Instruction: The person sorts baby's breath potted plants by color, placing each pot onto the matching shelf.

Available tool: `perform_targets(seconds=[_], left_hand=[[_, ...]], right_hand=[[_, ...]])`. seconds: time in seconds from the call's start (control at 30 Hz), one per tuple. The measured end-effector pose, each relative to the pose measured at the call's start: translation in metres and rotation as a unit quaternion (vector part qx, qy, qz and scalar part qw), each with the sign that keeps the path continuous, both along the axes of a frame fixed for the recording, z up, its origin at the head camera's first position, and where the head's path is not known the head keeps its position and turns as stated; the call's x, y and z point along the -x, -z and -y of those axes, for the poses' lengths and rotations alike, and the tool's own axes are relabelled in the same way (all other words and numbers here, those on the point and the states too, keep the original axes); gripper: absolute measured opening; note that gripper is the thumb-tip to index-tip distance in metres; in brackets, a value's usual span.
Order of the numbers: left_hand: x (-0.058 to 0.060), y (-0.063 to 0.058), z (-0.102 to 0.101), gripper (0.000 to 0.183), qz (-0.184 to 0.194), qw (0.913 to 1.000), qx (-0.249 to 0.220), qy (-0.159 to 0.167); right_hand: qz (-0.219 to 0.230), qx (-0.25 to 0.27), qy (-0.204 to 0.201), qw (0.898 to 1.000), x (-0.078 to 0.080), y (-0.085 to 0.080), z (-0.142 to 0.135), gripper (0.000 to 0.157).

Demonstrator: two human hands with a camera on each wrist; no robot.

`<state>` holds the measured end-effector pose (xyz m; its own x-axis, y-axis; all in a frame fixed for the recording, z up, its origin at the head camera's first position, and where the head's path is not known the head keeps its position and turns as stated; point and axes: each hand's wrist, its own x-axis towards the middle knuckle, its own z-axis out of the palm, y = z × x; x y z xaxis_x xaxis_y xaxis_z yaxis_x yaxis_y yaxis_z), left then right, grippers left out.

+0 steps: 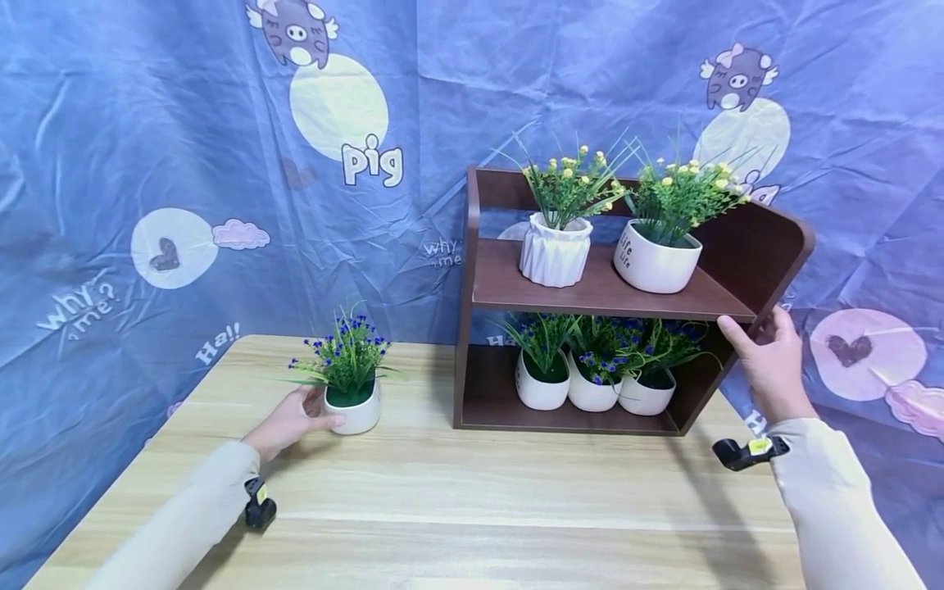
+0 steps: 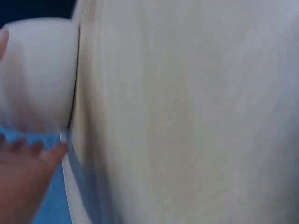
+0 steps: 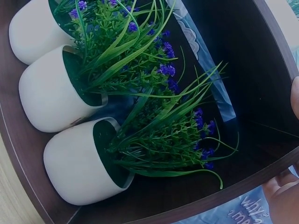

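Note:
On the table's left part stands a white pot [image 1: 354, 414] with blue flowers [image 1: 350, 352]. My left hand [image 1: 295, 418] is at its left side, thumb near the front of the pot. In the left wrist view, a strip of blue backdrop shows between the pot [image 2: 39, 74] and the blurred fingers [image 2: 37, 156]. My right hand [image 1: 778, 369] grips the right side panel of a brown two-tier shelf [image 1: 612, 305], thumb in front and fingers behind. Three white pots [image 3: 79, 161] with blue-purple flowers line the lower tier.
On the upper tier sit a ribbed white pot [image 1: 555, 252] and a wide white pot [image 1: 656, 260] lettered "life", both with yellow flowers. The wooden table [image 1: 457, 500] meets a blue patterned cloth [image 1: 221, 98] at the back.

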<state>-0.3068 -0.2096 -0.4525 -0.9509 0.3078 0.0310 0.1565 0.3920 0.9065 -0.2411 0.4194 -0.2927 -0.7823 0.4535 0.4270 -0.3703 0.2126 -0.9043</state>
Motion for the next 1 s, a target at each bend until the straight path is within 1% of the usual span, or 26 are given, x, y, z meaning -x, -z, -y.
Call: perform_targets(seconds=[0.1,0.2,0.27,0.33,0.4,0.5,0.63,0.87,0.93,1.0], left_hand=[[-0.010,0.000,-0.007,0.098,-0.002,0.9996,-0.003,-0.029],[-0.020,0.001,-0.019,0.101,-0.006,0.9983,-0.029,-0.051],[-0.026,0.001,-0.030,0.103,-0.009,0.9962,-0.047,-0.072],[-0.032,0.000,-0.040,0.105,-0.014,0.9933,-0.047,-0.105],[-0.038,-0.001,-0.050,0.105,-0.025,0.9882,-0.033,-0.147],[-0.043,-0.001,-0.064,0.100,-0.045,0.9771,-0.039,-0.204],[-0.042,0.002,-0.080,0.094,-0.072,0.9598,-0.078,-0.260],[-0.037,0.006,-0.101,0.101,-0.106,0.9233,-0.067,-0.363],[-0.036,0.005,-0.104,0.100,-0.109,0.9146,-0.065,-0.384],[-0.035,0.005,-0.105,0.099,-0.108,0.9082,-0.065,-0.399]], right_hand=[[-0.006,-0.001,0.002,1.000,0.001,0.000,0.000,0.054],[-0.008,-0.001,0.003,1.000,0.000,0.000,0.001,0.055],[-0.003,-0.006,0.008,1.000,0.000,0.000,0.001,0.055],[-0.001,-0.006,0.011,1.000,-0.001,0.000,0.001,0.055],[-0.001,-0.004,0.010,1.000,-0.002,-0.001,0.002,0.055],[-0.003,-0.001,0.006,1.000,-0.002,-0.001,0.002,0.055],[-0.001,-0.006,0.006,1.000,-0.002,-0.001,0.001,0.054],[-0.006,-0.006,0.001,1.000,-0.001,0.000,0.000,0.054],[-0.008,-0.005,-0.001,1.000,0.000,0.000,0.000,0.053],[-0.006,-0.005,-0.001,1.000,-0.001,0.001,0.000,0.053]])
